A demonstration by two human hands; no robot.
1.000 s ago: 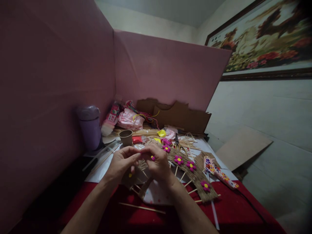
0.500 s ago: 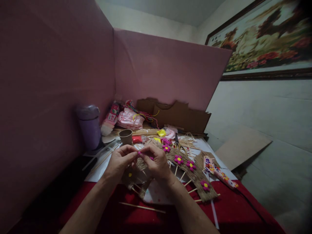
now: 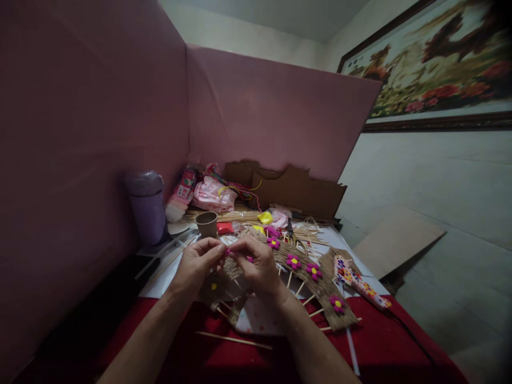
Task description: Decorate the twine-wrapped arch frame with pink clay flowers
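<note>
Between the fingertips of my left hand [image 3: 200, 262] and my right hand [image 3: 255, 262] is a small piece of magenta clay [image 3: 228, 250], pinched from both sides. Both hands hover over a fan-shaped piece [image 3: 320, 288] made of woven twine and thin wooden sticks. Magenta clay flowers [image 3: 293, 261] with yellow centres sit along its band. On the left part of the band a yellow dot [image 3: 213, 287] shows, partly shaded. My hands and forearms hide the middle of the fan.
A glue gun with a flowered pattern [image 3: 360, 285] lies at the right. Behind my hands are a brown cup [image 3: 207, 224], scissors [image 3: 294, 237], a yellow clay packet [image 3: 265, 217] and a red packet [image 3: 224, 228]. A purple tumbler [image 3: 147, 210] stands left; a loose stick [image 3: 234, 340] lies in front.
My fingers shift slightly around the magenta clay. The rest of the table looks the same.
</note>
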